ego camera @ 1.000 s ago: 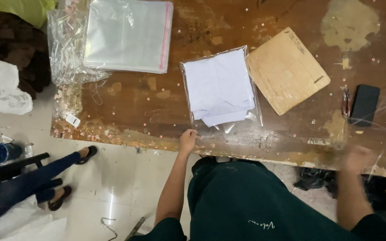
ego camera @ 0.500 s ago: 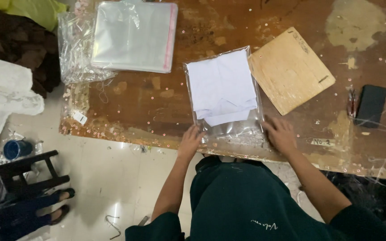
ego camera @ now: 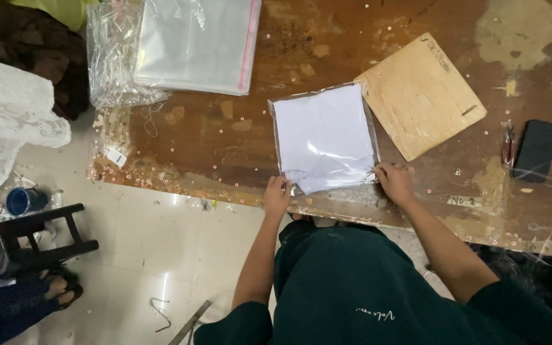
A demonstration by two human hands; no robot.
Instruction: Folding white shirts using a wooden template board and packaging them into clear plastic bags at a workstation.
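Left hand and right hand pinch the clear bag of white cloth's 6 o'clock corners; even tension should prevent creasing.

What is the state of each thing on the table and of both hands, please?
clear bag with white cloth: flat, open end toward the person
left hand: gripping the bag's near left corner
right hand: gripping its near right corner
wooden board: flat, untouched
stack of clear bags: flat, untouched
black phone: screen dark
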